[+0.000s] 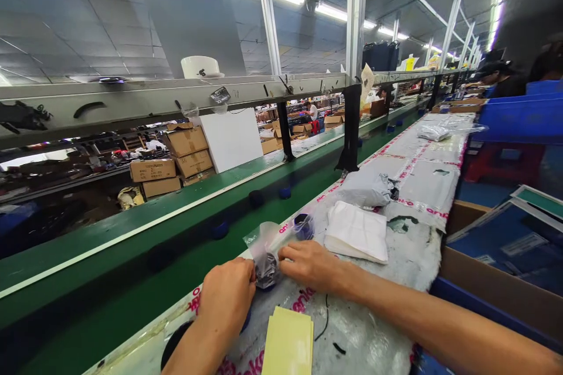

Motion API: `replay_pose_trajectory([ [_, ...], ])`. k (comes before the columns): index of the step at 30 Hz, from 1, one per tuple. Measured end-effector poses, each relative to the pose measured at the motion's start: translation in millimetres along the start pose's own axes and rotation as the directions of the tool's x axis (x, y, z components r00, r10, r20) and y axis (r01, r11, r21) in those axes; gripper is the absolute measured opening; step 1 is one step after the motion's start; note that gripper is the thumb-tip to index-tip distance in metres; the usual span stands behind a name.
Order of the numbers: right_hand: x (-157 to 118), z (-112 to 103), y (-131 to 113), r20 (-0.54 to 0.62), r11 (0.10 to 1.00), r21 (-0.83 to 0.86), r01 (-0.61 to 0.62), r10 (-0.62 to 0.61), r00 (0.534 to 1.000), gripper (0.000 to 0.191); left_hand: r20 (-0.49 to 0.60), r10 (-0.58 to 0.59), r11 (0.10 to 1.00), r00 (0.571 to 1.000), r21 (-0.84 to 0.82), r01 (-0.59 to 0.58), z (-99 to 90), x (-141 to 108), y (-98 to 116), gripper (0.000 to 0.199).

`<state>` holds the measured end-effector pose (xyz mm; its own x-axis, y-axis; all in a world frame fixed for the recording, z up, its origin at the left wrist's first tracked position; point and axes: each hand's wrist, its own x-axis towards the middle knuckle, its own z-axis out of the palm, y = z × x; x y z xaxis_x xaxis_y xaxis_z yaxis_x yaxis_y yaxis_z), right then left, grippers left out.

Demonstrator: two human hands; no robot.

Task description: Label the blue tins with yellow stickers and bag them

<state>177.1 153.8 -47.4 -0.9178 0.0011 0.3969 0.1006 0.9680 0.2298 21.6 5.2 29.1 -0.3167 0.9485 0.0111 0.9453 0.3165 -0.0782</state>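
Between my two hands stands a small clear plastic bag (265,266) with something dark and cable-like inside, its top flaring up. My left hand (229,292) is closed at the bag's left edge, with the fingertips mostly hidden. On the other side, my right hand (305,265) has its fingers curled and pinching at the bag's right edge. A dark blue round item in clear plastic (303,226) lies just beyond my right hand. Part of a black round thing (173,344) shows behind my left forearm. A stack of yellow paper sheets (288,341) lies in front of me.
A stack of white bags (356,231) and a grey plastic bag (365,187) lie on the plastic-covered bench (422,184). Alongside runs a green conveyor belt (176,255) carrying several dark blue items. A carton of blue flat packs (514,246) stands right. A metal post (354,23) rises ahead.
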Motion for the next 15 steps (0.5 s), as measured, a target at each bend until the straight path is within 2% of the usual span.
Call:
replay_pose_trajectory([
  [2, 2, -2, -1, 0.039, 0.999, -0.024, 0.025, -0.024, 0.999, 0.007, 0.018, -0.018, 0.998, 1.0, 0.054, 0.017, -0.6, 0, 4, 0.026],
  [6, 10, -9, -5, 0.128, 1.0, -0.017, -0.017, 0.019, 0.992, 0.005, 0.055, -0.064, 0.993, 0.996, 0.103, 0.058, 2.3, 1, 10, 0.033],
  [11, 16, -19, -9, 0.196, 1.0, 0.01, -0.027, 0.024, 0.98, 0.01, 0.079, -0.081, 0.994, 0.994, 0.074, 0.075, 7.8, 3, 11, 0.035],
  [15, 18, -22, -6, 0.206, 0.999, 0.042, 0.001, -0.009, 0.978, 0.006, 0.087, -0.073, 0.997, 0.994, 0.014, 0.072, 11.6, 4, 5, 0.029],
])
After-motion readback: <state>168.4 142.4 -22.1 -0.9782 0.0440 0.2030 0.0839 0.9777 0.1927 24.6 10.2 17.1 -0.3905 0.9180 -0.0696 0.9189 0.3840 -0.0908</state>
